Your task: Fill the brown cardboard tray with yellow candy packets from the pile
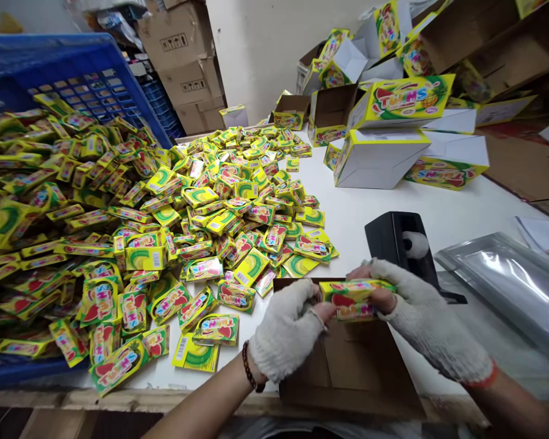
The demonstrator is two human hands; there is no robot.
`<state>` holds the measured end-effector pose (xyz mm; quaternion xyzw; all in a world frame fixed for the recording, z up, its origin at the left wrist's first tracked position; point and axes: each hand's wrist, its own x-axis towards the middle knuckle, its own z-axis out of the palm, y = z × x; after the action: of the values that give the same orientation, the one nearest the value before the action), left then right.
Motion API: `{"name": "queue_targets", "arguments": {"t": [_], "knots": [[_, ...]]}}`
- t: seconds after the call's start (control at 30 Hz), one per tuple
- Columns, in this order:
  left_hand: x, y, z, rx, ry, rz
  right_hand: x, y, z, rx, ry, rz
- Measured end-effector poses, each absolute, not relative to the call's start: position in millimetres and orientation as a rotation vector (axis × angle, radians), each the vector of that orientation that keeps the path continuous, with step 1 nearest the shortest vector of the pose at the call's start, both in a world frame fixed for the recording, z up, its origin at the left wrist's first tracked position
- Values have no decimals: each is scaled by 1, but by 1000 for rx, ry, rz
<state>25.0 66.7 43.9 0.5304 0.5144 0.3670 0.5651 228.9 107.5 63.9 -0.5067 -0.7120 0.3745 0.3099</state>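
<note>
**Here: both hands closed on two stacked packs**

1. Far left, a blue crate (80,67) stands tipped behind a pile (132,238) of small yellow-green boxes. The pile spreads across the left half of the white table (393,207). Many of the boxes read "TWINS" in multicoloured letters, and some show a barcode face.
2. Behind the pile, brown shipping boxes (183,55) carrying handling symbols are stacked against a plain pale wall (260,49).
3. The left hand (286,332), in a white knit fingerless glove with a bead bracelet at the wrist, is closed on the left end of the packs (354,299).
4. The packs are two of the same yellow boxes, one on the other. They are held just above an open brown carton (352,372) at the near table edge. Their long axis runs left to right, roughly level, with a long narrow side toward the camera. Their print cannot be read.
5. The right hand (423,314), in a matching glove with an orange cuff, is closed on the right end, thumb beneath and fingers over the top.
6. Behind the right hand sits a black dispenser (400,244). To its right lies clear film (507,280).
7. At the upper right are display boxes (407,97), some open and some tipped over, marked "TWINS" with fruit pictures.
</note>
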Motion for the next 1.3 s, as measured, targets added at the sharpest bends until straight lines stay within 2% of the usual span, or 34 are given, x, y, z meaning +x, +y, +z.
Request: {"name": "queue_targets", "arguments": {"t": [0.1, 0.17, 0.33, 0.4, 0.57, 0.7, 0.8, 0.97, 1.03, 1.2, 1.3], "knots": [[25, 95, 52, 1411, 1257, 960, 234, 137, 79, -1337, -1981, 913], [19, 120, 56, 1566, 1458, 969, 230, 165, 81, -1429, -2079, 886], [-1, 171, 52, 1886, 2160, 379, 195, 226, 44, -1729, -2391, 800], [-4, 183, 45, 1860, 2209, 248, 184, 233, 28, -1759, -2507, 776], [-11, 195, 32, 1717, 2196, 281, 189, 227, 14, -1595, -2562, 843], [-18, 198, 35, 1610, 2054, 500, 205, 225, 24, -1444, -1994, 1276], [-10, 200, 41, 1561, 1884, 716, 203, 227, 41, -1107, -1472, 1586], [22, 214, 45, 1592, 1598, 840, 188, 232, 67, -819, -1357, 1876], [30, 222, 41, 1654, 1565, 798, 194, 237, 69, -883, -1285, 1895], [49, 236, 19, 1938, 1533, 495, 231, 251, 54, -1047, -845, 1683], [64, 244, 7, 2043, 1460, 288, 248, 250, 49, -1077, -877, 1684]]}}
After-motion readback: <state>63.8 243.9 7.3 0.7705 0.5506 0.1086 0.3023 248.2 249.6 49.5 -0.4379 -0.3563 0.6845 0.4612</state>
